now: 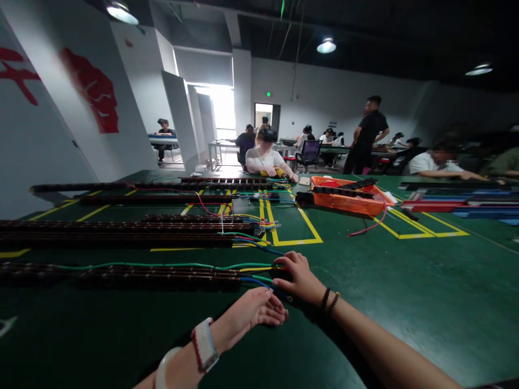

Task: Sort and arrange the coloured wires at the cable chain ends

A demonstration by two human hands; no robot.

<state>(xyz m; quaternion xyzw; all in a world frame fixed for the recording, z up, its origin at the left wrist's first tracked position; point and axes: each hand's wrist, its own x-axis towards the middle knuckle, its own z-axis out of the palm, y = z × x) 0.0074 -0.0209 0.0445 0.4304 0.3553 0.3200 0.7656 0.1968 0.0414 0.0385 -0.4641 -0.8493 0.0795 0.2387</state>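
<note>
My right hand (299,276) reaches over the loose ends of several wires, its fingertips at the green wire (237,266) and the yellow wire (259,269). Its thumb is apart from the fingers, and no firm grip shows. Just below it, my left hand (259,310) is turned partly palm up with loosely bent fingers and nothing seen in them. Its thumb side is close to the blue wire (255,280). These wires come out of the end of a long black cable chain (162,278) lying across the table. A ring-shaped terminal (289,298) shows between my hands.
More black cable chains (121,232) with wires lie farther back on the green table (389,313). Beyond are an orange tray (348,205), a trailing red wire (368,229) and stacked coloured strips (462,202). A person opposite has a hand by a yellow tool (278,173).
</note>
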